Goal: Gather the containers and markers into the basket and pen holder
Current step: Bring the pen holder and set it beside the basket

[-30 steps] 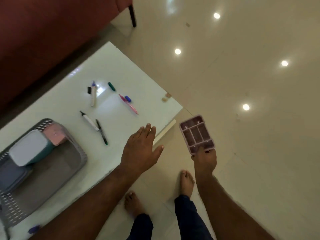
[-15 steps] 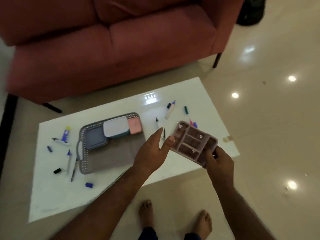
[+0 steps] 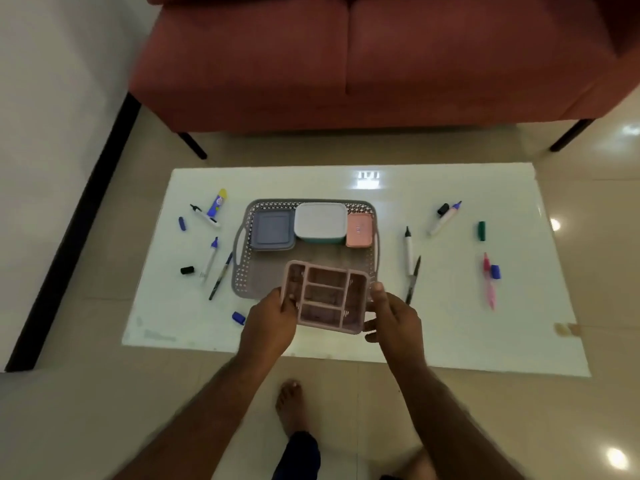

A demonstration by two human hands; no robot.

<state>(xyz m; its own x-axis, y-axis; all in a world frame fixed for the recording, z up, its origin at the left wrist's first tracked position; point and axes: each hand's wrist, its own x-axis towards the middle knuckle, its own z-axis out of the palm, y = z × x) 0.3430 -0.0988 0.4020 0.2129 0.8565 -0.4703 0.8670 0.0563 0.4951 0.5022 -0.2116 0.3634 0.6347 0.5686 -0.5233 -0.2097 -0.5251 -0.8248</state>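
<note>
A: So, where is the pen holder (image 3: pixel 325 296) being held?

B: Over the near edge of the basket (image 3: pixel 242 271), gripped at its short ends: the left hand (image 3: pixel 268 325) curled on one, the right hand (image 3: pixel 394 318) on the other, its long axis running left to right.

A: And the markers?

B: Being left scattered on the surface (image 3: pixel 450 323) on both sides; the black marker (image 3: pixel 414 278), lying near-to-far, is judged nearest, just beyond the right hand.
</note>
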